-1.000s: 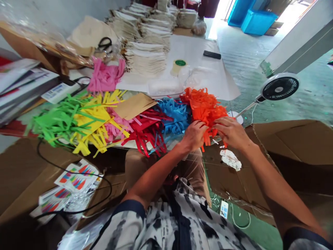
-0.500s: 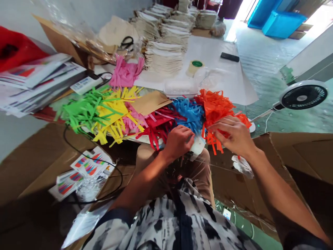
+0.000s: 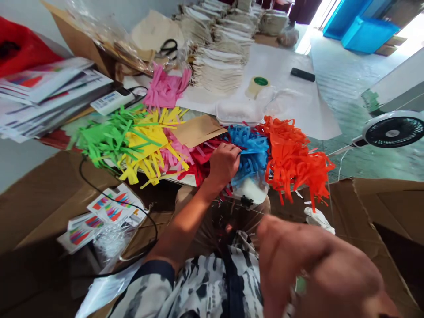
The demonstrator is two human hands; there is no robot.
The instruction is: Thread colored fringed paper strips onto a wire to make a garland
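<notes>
Along the table (image 3: 190, 179) edge, paper strips lie in single-colour heaps, side by side; this keeps the colours separate and reachable. Left hand (image 3: 224, 164) curls closed on blue strips (image 3: 253, 148), at 9 o'clock of orange strips (image 3: 294, 154). Right hand (image 3: 318, 265), blurred at 5 o'clock: grip cannot be determined.

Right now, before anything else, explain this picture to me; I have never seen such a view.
There is one camera, worn on the person's head, looking down at their own two bare hands. The left hand lies curled where the blue paper strips meet the red paper strips; whether its grip is closed on any is unclear. The right hand is close to the lens and blurred. Around them lie orange strips, yellow strips, green strips and a tape roll.
</notes>
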